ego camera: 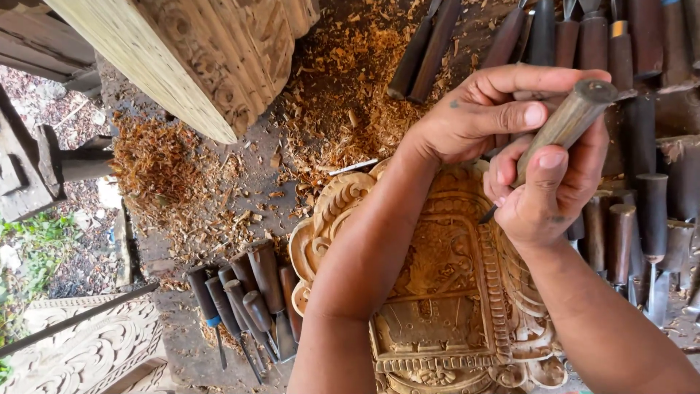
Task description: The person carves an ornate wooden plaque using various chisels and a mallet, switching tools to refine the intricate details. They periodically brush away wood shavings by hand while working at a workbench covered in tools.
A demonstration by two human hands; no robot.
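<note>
The right hand is closed around the wooden handle of a carving chisel, which stands tilted with its dark blade tip meeting the upper right part of the carved wooden panel. The left hand wraps its thumb and fingers over the same handle from above, clamped on it. The panel lies flat on the workbench, directly beneath both forearms. Loose wood shavings are scattered across the bench left of and beyond the panel. A group of spare chisels lies just beside the panel's left edge; a further row of chisels lies along its right side. No containers are visible. A large carved timber block occupies the upper left.
</note>
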